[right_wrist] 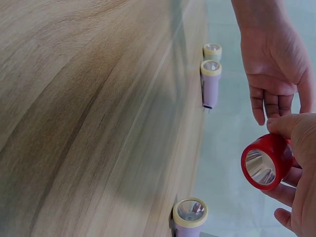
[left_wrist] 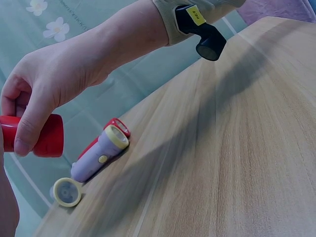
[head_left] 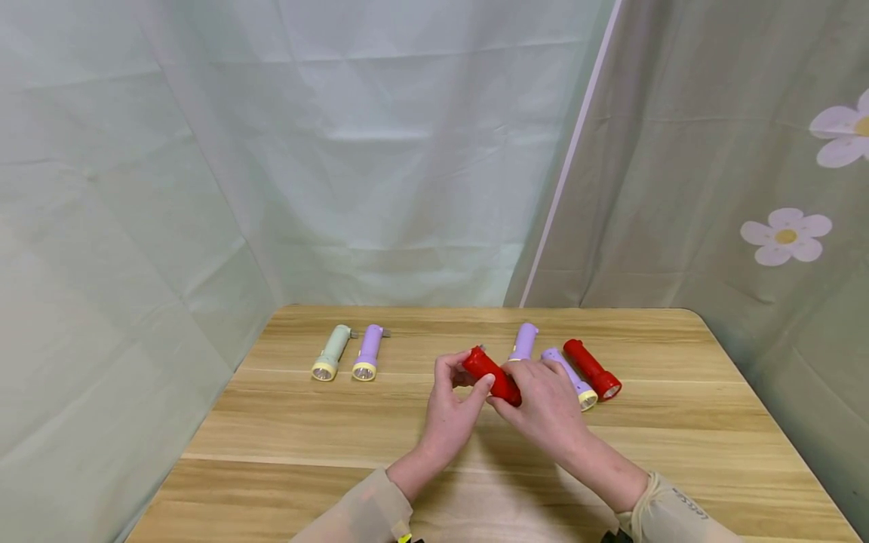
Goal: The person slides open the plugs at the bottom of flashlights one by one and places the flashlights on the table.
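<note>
A red flashlight (head_left: pixel 492 377) is held above the table between both hands, tilted with its tail up and to the left. My left hand (head_left: pixel 449 415) grips the tail end, thumb on the near side and fingers curled behind. A small metal piece shows by the tail. Around the head end my right hand (head_left: pixel 546 407) is wrapped. In the right wrist view the right hand (right_wrist: pixel 303 163) holds the flashlight's head (right_wrist: pixel 266 163), its lens facing the camera. The left hand (right_wrist: pixel 274 64) is just above it there.
A pale green flashlight (head_left: pixel 333 353) and a purple one (head_left: pixel 370 352) with metal prongs at their tails lie back left on the wooden table (head_left: pixel 305 445). Behind the right hand lie a purple flashlight (head_left: pixel 525 341), another purple one (head_left: pixel 584 388) and a red one (head_left: pixel 592 369). Curtains surround the table.
</note>
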The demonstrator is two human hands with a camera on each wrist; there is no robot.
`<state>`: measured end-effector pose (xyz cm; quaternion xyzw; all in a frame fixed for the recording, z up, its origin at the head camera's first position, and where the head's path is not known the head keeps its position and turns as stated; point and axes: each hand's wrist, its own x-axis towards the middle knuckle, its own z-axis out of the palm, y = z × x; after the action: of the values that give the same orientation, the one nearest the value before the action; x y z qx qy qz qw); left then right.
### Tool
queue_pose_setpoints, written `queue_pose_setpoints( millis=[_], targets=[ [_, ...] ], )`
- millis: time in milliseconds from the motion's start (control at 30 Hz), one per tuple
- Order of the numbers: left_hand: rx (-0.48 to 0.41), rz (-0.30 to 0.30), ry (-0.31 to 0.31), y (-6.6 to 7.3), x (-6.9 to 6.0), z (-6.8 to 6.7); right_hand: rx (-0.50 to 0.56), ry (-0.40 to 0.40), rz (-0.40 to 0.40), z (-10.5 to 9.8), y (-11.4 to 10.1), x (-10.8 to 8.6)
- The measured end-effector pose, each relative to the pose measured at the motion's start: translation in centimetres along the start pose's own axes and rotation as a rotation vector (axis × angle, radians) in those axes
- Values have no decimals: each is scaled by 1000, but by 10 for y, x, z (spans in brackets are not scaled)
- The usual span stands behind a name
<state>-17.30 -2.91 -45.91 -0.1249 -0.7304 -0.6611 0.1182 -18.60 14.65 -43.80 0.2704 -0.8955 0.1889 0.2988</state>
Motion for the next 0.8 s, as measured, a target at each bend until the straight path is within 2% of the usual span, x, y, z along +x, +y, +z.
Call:
queue_pose_setpoints(
  millis=[800],
  targets=[
    [6, -16, -10, 3, -2, 0, 7, -3, 0, 1, 1, -1]
  ],
)
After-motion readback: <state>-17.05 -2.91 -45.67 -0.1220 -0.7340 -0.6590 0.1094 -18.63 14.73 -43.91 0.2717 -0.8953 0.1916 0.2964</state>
